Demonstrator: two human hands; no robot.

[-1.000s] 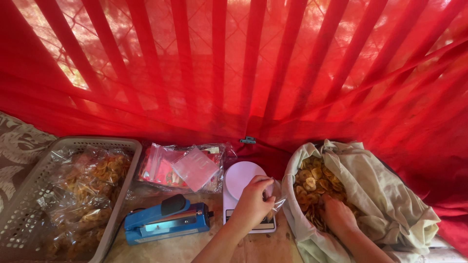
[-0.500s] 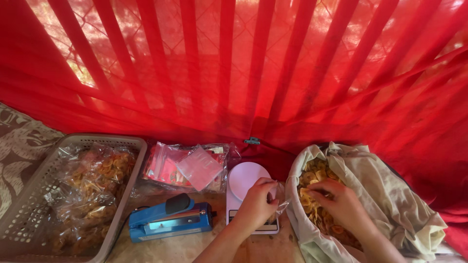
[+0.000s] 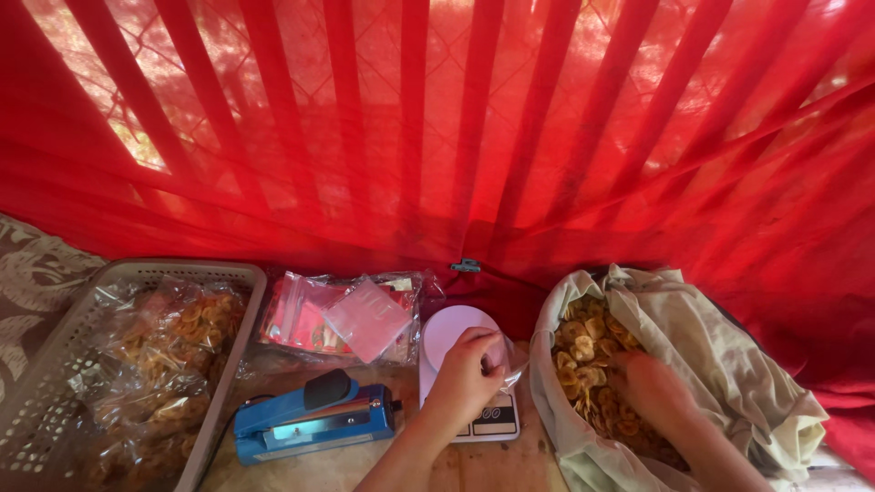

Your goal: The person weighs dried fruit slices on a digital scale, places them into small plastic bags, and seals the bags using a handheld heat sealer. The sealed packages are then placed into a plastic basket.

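Note:
My left hand (image 3: 463, 380) rests over a white kitchen scale (image 3: 456, 333) and pinches a small clear plastic bag (image 3: 507, 363) by its mouth. My right hand (image 3: 654, 392) is sunk into a large pale sack (image 3: 729, 364) full of yellow fried chips (image 3: 583, 351), fingers curled among them. Whether it holds any chips is hidden. The scale stands between a blue heat sealer (image 3: 314, 421) and the sack.
A grey plastic basket (image 3: 55, 364) at left holds several filled clear chip bags (image 3: 173, 346). A stack of clear and pink packets (image 3: 351, 314) lies behind the sealer. Red draped cloth (image 3: 437, 137) closes off the back. A patterned mat (image 3: 36, 273) lies far left.
My right hand lifted toward the small bag half a second ago, then went back down into the chips. My left hand has stayed on the bag over the scale. The view tilted down slightly.

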